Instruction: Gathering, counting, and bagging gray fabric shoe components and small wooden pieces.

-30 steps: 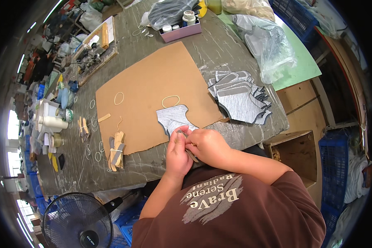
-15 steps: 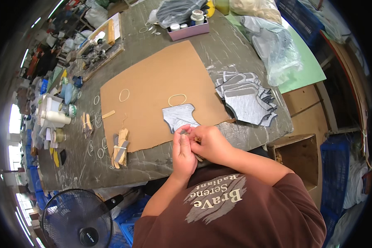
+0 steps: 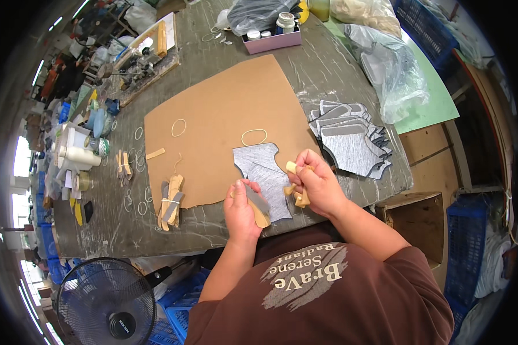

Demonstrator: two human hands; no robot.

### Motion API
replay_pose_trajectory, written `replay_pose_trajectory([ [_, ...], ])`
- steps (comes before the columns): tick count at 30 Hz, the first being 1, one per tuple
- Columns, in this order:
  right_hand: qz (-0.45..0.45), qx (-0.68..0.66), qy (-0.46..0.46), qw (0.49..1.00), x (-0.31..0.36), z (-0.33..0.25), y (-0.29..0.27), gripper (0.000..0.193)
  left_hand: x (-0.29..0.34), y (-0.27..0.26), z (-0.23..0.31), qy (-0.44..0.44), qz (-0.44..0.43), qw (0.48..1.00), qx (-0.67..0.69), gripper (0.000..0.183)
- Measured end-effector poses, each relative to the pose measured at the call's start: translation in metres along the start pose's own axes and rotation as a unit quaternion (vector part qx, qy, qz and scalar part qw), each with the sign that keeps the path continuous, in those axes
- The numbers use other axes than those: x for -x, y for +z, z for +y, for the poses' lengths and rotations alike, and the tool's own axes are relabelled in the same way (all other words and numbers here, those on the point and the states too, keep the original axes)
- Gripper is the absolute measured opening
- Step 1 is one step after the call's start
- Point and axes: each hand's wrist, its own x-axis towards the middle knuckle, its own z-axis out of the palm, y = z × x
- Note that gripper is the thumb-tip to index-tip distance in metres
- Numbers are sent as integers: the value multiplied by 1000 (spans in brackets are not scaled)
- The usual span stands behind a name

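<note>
In my left hand [image 3: 243, 210], the fingers are wrapped round a flat grey-and-tan strip [image 3: 260, 210] whose rounded end sticks out toward me. My right hand [image 3: 321, 183], slightly farther right, is closed on several small tan pieces [image 3: 301, 199] that poke out between the fingers; I cannot make out their exact kind. Between the hands lies a grey cut-out piece [image 3: 263, 167] with dark edges and curved sides, partly over the brown cardboard sheet [image 3: 213, 109]. Just beyond it rests a pale rubber band [image 3: 254, 130].
A pile of similar grey cut-outs [image 3: 351, 146] lies at the right. Left of my hands is a banded bundle of tan and grey strips [image 3: 171, 204], with a smaller bundle [image 3: 124, 165] beyond. A pink box [image 3: 274, 42] holds bottles at the back. A black fan [image 3: 106, 302] stands lower left.
My hands have come apart, the right one moving right and farther away with the tan pieces. The strip in my left hand and more of the grey cut-out now show.
</note>
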Motion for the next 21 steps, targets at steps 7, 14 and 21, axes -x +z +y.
replay_pose_trajectory([
  [7,-177,693,-314,625,12,-7,23,27,-6,-1,-1,32,29,997,-56,21],
  [14,10,507,-235,829,13,-5,17,6,5,-8,5,-6,-98,995,14,42],
  [21,134,-13,46,990,11,1,2,10,6,-19,27,108,-146,970,-159,39],
])
